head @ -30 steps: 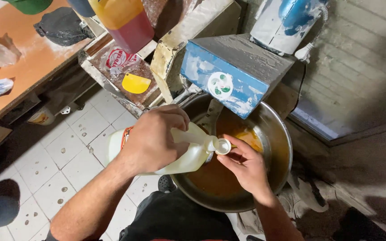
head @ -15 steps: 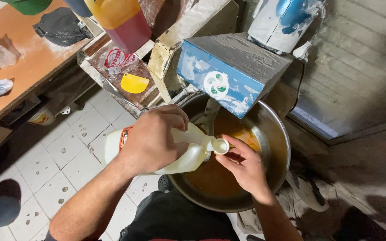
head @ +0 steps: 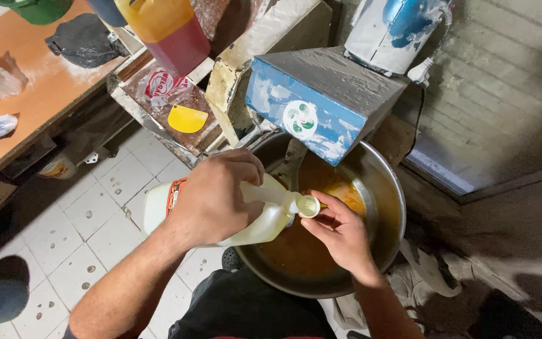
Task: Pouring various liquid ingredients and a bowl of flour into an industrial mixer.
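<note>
Head view: left hand (head: 211, 194) grips tilted oil jug (head: 221, 213), right hand (head: 340, 235) pinches its cap (head: 308, 205); keep spout over bowl (head: 384, 188).

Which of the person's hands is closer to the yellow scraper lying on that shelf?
Left. The left hand grips the white jug just below the yellow scraper. The right hand is farther off, at the jug's mouth over the metal bowl.

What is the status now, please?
Left hand grips tilted jug. Right hand at its open mouth, over metal bowl. Nothing in the way.
</note>
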